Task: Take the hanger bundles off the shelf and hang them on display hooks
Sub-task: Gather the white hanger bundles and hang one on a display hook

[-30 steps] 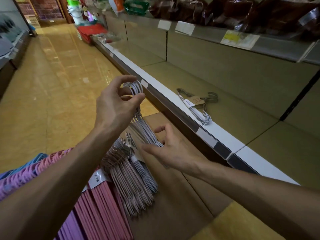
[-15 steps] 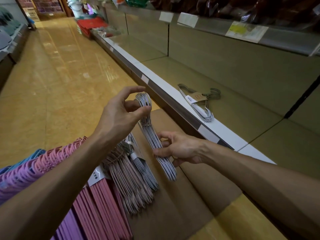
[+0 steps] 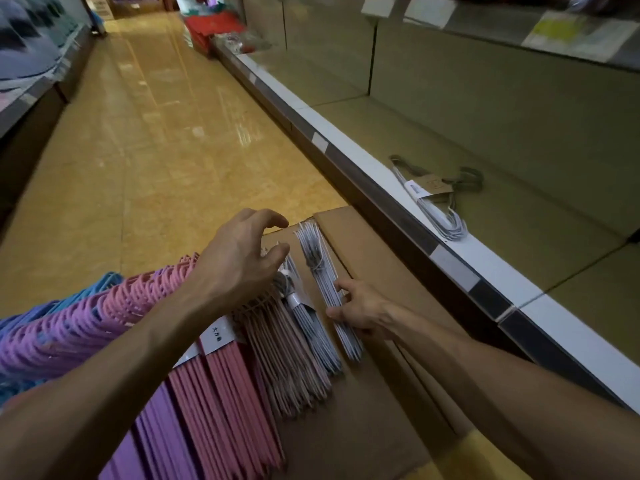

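Hangers: the white bundle [image 3: 327,289] hangs beside the pink ones [image 3: 284,351]. My right hand [image 3: 360,308] pinches its side. My left hand [image 3: 242,261] hovers spread. I should slide it snug, then let go gently. One more bundle [image 3: 433,199] waits on the shelf [image 3: 519,237].

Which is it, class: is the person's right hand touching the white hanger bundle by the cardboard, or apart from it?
Touching. The head view shows the right hand with its fingers curled onto the white hanger bundle.
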Available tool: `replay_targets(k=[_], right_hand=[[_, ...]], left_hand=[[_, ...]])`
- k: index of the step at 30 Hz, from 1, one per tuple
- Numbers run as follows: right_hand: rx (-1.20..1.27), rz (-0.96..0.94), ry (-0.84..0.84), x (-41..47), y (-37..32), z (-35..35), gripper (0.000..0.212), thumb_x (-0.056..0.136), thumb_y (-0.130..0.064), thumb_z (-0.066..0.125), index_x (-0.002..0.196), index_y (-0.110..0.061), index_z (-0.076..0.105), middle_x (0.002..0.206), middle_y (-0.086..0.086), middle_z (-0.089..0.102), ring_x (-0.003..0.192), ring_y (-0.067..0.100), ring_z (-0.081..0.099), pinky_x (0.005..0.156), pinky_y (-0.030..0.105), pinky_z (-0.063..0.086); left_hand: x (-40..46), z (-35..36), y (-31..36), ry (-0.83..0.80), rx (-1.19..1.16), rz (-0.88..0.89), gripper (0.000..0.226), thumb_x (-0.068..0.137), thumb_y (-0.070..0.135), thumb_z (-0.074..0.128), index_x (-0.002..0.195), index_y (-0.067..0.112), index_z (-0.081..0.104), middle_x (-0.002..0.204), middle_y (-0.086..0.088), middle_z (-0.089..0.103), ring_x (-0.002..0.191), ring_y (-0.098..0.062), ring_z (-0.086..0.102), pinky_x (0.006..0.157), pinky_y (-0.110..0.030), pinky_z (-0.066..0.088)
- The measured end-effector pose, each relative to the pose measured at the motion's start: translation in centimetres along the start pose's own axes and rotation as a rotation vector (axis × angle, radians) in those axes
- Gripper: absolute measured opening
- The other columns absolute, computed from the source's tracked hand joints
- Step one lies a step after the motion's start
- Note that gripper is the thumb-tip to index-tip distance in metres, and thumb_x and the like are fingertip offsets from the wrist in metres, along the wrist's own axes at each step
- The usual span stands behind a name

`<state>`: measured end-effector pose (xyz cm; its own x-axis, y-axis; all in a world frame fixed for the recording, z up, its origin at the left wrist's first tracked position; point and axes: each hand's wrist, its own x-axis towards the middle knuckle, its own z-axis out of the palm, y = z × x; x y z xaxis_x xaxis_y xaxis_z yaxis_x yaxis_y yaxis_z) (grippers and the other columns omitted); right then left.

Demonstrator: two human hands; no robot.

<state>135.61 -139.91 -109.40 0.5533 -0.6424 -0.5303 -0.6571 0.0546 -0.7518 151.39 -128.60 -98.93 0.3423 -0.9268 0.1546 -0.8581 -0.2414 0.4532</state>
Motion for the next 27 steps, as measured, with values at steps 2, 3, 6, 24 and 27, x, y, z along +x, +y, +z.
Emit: replay_targets(k=[2, 3, 6, 24, 27], right_hand=[[-0.044, -0.001, 0.016, 0.8, 0.0, 0.5, 0.065, 0.095, -0.013, 0.065, 0.152, -0.021, 0.034, 0.123, 0.01, 0.06, 0.066, 0.013, 0.057, 0.047, 0.022, 0.045], [-0.073, -0.005, 0.021, 1.2, 0.0, 0.7, 0.065, 0.095, -0.014, 0.065, 0.152, -0.021, 0.034, 0.133, 0.013, 0.057, 0.068, 0.012, 0.059, 0.048, 0.022, 0.047], [-0.136, -0.027, 0.01, 2.2, 0.3, 1.5, 0.068, 0.094, -0.017, 0.068, 0.153, -0.023, 0.035, 0.143, 0.012, 0.052, 0.093, 0.02, 0.067, 0.072, 0.031, 0.058], [-0.262, -0.278, 0.287, 0.3, -0.1, -5.1, 0.017, 0.098, -0.03, 0.059, 0.11, -0.018, 0.064, 0.104, -0.001, 0.068, 0.094, 0.014, 0.064, 0.086, 0.033, 0.055], [-0.247, -0.32, 0.483, -0.5, 0.4, -9.3, 0.016, 0.098, -0.031, 0.057, 0.105, -0.018, 0.064, 0.095, -0.003, 0.066, 0.087, 0.012, 0.062, 0.077, 0.03, 0.053]], left_hand=[[-0.2, -0.1, -0.6, 0.011, 0.014, -0.001, 0.038, 0.096, 0.032, 0.057, 0.132, 0.02, 0.055, 0.139, -0.005, 0.052, 0.121, -0.02, 0.052, 0.099, -0.034, 0.046], [-0.2, -0.1, -0.9, 0.018, 0.024, 0.005, 0.037, 0.096, 0.031, 0.058, 0.131, 0.019, 0.056, 0.139, -0.005, 0.052, 0.121, -0.02, 0.053, 0.098, -0.032, 0.045], [-0.5, 0.0, -1.7, 0.05, 0.018, 0.016, 0.032, 0.096, 0.028, 0.058, 0.127, 0.018, 0.059, 0.135, -0.005, 0.055, 0.116, -0.017, 0.054, 0.092, -0.026, 0.041], [-0.5, 1.7, 0.1, 0.09, -0.574, -0.056, 0.018, 0.096, 0.023, 0.056, 0.111, 0.028, 0.065, 0.104, 0.009, 0.068, 0.087, -0.004, 0.07, 0.077, -0.028, 0.057], [-0.1, 3.2, 1.1, 0.059, -0.607, -0.048, 0.018, 0.097, 0.023, 0.057, 0.111, 0.029, 0.065, 0.101, 0.008, 0.069, 0.088, -0.005, 0.07, 0.077, -0.028, 0.057]])
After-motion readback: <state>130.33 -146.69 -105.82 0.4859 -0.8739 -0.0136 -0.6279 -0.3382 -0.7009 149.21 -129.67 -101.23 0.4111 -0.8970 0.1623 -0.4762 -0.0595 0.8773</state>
